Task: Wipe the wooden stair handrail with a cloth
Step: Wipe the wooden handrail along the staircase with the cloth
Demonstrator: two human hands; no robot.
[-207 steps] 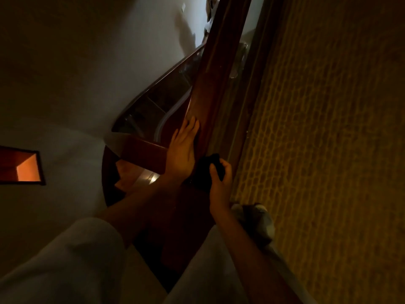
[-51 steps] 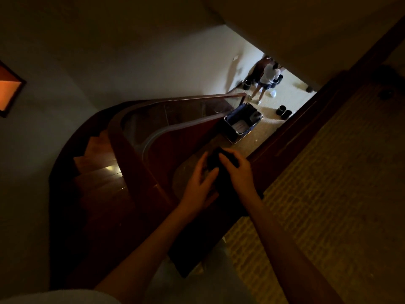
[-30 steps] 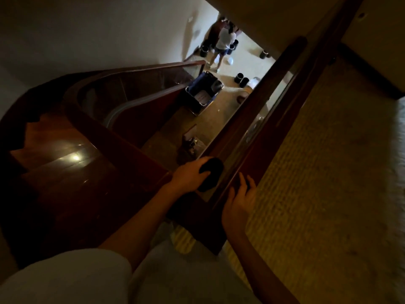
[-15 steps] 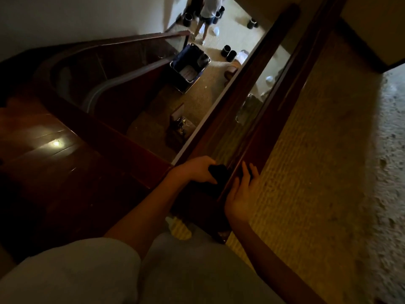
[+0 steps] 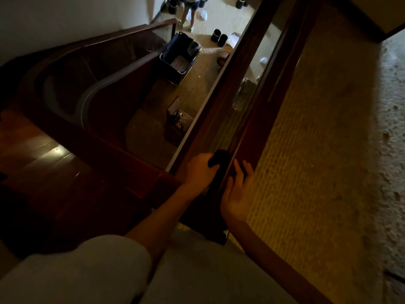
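Left hand (image 5: 200,170) grips a dark cloth (image 5: 220,157) on the handrail (image 5: 223,88); right hand (image 5: 237,189) rests flat beside it.

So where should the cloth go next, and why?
Probably slide the cloth forward along the handrail. The left hand grips it close to the rail's near end, the right hand rests open beside it, and most of the rail stretches ahead.

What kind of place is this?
Probably an upstairs landing in a house: a wooden handrail edges the carpet, and curved wooden stairs wind down to a lit floor below.
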